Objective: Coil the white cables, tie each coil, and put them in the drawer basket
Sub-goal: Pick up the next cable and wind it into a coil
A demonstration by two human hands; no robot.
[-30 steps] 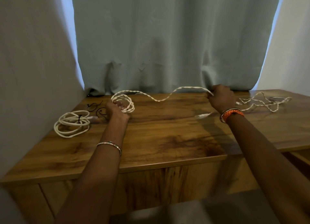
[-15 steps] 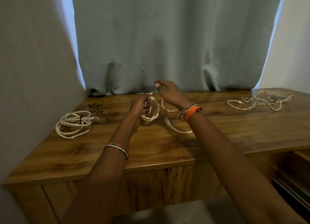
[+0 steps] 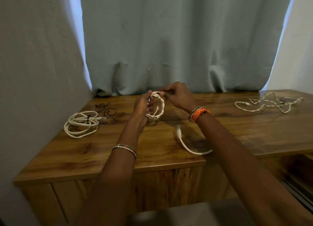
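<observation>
1. Head view: the left hand (image 3: 144, 107) holds a small coil (image 3: 156, 108) of white cable above the desk (image 3: 169, 159). The right hand (image 3: 177, 96) pinches its top.
2. The loose end (image 3: 189, 146) lies on the desk. It could snag and pull the loops apart.
3. A tied coil (image 3: 81, 124) and a messy cable (image 3: 269, 103) wait on the desk. No basket shows.

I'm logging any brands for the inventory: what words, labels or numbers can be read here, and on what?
None can be read. The coil in the hands, the tied coil, the loose cable, the connector end and the wooden table show no legible print; any marking on the connector is too small to tell.
</observation>
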